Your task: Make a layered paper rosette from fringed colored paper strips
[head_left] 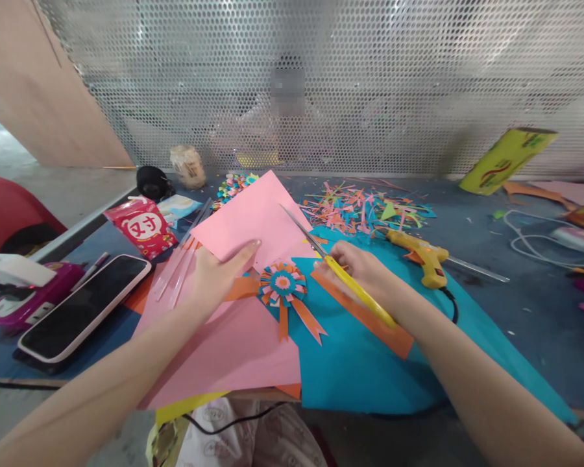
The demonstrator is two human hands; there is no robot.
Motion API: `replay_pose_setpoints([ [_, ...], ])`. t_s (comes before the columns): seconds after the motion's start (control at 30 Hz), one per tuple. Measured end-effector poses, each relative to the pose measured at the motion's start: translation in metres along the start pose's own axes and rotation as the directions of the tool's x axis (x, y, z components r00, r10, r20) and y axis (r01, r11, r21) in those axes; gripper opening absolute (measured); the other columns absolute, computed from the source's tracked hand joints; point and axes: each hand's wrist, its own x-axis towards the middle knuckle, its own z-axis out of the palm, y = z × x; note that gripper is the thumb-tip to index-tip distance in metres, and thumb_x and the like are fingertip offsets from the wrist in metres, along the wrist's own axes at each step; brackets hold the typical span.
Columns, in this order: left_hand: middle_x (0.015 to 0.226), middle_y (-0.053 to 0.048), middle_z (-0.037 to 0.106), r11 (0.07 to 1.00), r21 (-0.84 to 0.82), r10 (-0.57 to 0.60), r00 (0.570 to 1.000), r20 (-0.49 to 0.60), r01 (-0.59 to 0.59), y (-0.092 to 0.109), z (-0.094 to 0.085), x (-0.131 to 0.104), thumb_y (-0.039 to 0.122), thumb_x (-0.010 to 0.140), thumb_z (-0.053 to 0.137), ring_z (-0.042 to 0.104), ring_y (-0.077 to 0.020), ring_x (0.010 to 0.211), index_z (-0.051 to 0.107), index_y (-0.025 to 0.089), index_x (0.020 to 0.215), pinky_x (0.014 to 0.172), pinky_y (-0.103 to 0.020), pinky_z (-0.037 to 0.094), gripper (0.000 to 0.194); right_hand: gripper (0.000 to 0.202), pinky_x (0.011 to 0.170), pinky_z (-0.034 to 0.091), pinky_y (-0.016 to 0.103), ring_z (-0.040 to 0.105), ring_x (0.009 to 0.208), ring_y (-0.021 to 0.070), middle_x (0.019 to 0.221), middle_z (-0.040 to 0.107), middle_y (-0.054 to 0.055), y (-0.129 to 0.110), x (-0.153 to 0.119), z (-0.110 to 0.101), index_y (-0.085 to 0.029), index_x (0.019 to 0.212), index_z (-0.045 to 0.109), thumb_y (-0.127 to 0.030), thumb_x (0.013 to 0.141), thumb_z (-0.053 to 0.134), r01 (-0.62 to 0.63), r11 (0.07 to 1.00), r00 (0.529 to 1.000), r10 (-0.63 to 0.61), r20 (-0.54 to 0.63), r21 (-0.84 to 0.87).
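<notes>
A pink sheet (253,217) is raised at a tilt, its lower left edge in my left hand (219,272), the thumb on top. My right hand (360,269) grips yellow-handled scissors (343,275), whose blades point up and left over the sheet's right part. Just below the sheet lies a paper rosette (282,284) in orange, blue and pink with ribbon tails. An orange strip (365,314) rests beneath my right hand on blue paper (360,376). Larger pink paper (233,357) lies under my left forearm.
A yellow glue gun (425,256) with a black cord lies at the right. Paper scraps (355,207) are heaped behind. At the left are a phone (85,308), a red packet (143,227), clear glue sticks (180,266) and a purple power strip (39,298). A perforated metal screen (370,84) stands behind.
</notes>
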Motion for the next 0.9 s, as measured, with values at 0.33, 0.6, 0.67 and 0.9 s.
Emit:
replay_pose_setpoints([
  [0.33,0.096,-0.01,0.072,1.0,-0.009,0.0,1.0,0.001,0.0,-0.0008,-0.0007,0.0,0.037,0.067,0.074,0.066,-0.0255,0.095,0.066,0.012,0.085,0.082,-0.035,0.054,0.032,0.052,0.048,0.029,0.026,0.036,0.053,0.0114,0.055,0.043,-0.003,-0.0032,0.0005,0.0008,-0.024,0.065,0.037,-0.076,0.065,0.043,0.04,0.999,0.998,-0.042,-0.05,-0.024],
  [0.6,0.098,-0.01,0.073,0.998,-0.019,-0.057,0.997,0.06,0.059,0.0018,-0.0009,-0.003,0.038,0.068,0.074,0.066,-0.0248,0.094,0.07,0.011,0.091,0.081,-0.035,0.054,0.036,0.051,0.049,0.03,0.026,0.041,0.054,0.0119,0.059,0.047,-0.002,-0.0086,-0.0026,0.0008,-0.024,0.069,0.036,-0.074,0.065,0.044,-0.015,0.999,1.0,0.015,-0.008,0.029],
  [0.67,0.099,-0.011,0.073,0.998,-0.027,-0.053,0.997,0.061,0.055,0.0019,-0.0005,-0.0028,0.038,0.068,0.074,0.066,-0.0251,0.094,0.07,0.011,0.091,0.081,-0.035,0.054,0.036,0.049,0.048,0.03,0.026,0.041,0.053,0.0121,0.058,0.047,-0.002,-0.0069,-0.0022,0.0026,-0.024,0.067,0.035,-0.072,0.066,0.044,0.002,1.0,1.0,-0.002,-0.031,0.005],
  [0.9,0.098,-0.011,0.073,0.997,0.003,-0.078,0.995,0.067,0.078,0.0025,-0.0006,-0.0027,0.039,0.067,0.074,0.066,-0.0268,0.096,0.071,0.012,0.089,0.083,-0.038,0.054,0.035,0.049,0.047,0.028,0.025,0.04,0.05,0.0117,0.053,0.042,-0.004,-0.0048,-0.0006,0.0062,-0.024,0.067,0.033,-0.072,0.069,0.045,0.026,1.0,0.999,-0.026,-0.045,-0.003],
])
